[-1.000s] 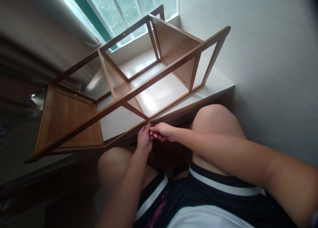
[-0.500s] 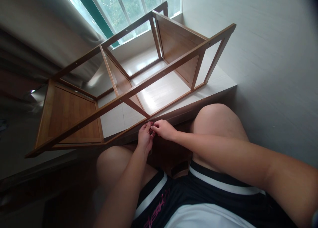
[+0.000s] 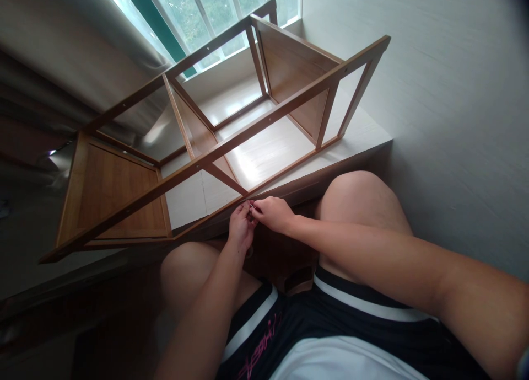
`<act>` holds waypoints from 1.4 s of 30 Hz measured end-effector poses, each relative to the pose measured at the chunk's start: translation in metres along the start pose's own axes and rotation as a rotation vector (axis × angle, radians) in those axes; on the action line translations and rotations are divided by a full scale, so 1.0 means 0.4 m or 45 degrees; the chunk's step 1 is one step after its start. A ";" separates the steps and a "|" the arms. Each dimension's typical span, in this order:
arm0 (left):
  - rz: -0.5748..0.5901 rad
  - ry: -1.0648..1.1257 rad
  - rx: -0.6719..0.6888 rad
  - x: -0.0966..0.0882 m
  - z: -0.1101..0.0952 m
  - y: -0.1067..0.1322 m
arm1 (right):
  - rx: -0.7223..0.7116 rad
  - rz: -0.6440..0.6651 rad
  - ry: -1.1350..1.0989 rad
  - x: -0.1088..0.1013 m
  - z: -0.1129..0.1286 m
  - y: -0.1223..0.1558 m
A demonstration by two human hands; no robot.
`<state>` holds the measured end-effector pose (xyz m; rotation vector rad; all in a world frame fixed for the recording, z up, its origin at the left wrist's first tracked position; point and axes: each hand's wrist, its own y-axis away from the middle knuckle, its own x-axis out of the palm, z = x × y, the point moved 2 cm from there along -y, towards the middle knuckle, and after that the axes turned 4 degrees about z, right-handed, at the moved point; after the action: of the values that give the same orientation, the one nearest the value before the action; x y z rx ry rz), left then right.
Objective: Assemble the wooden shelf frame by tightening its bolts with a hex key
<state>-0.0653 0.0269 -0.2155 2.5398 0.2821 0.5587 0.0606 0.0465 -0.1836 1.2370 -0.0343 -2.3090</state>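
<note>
My left hand (image 3: pixel 241 225) is closed in a pinch at the near lower rail of a brown wooden shelf frame (image 3: pixel 231 144), right by the foot of its middle crosspiece. Close against it, my right hand (image 3: pixel 273 213) is also pinched, its fingertips meeting those of the left. Something small and pale shows between the fingertips, too small to name. The frame lies on its side, with wooden panels as its shelves and small holes along its rails.
The frame rests on a pale ledge (image 3: pixel 264 159) below a window (image 3: pixel 223 16). A curtain (image 3: pixel 82 43) hangs at the left, and a light wall (image 3: pixel 433 121) stands at the right. My bare knees (image 3: pixel 359 198) are close to the ledge's front edge.
My right hand has turned slightly, its fingers curling more over the fingertips of the left. Both hands stay at the same spot, and the view has shifted a little.
</note>
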 end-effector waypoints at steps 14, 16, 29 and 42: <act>0.052 0.043 -0.068 -0.006 -0.003 -0.002 | -0.128 0.088 -0.733 0.043 -0.009 -0.022; 0.106 0.024 -0.074 -0.005 -0.001 -0.002 | -0.089 0.202 -1.148 0.062 -0.012 -0.026; 0.016 -0.023 -0.026 0.007 -0.007 0.010 | 0.254 0.685 -1.891 0.085 -0.018 -0.012; 0.008 -0.017 0.042 0.005 -0.005 0.009 | 0.017 0.262 -1.422 0.083 -0.014 -0.035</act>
<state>-0.0643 0.0255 -0.2115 2.5757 0.2812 0.5434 0.0441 0.0448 -0.2159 -0.1745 -0.5249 -2.4906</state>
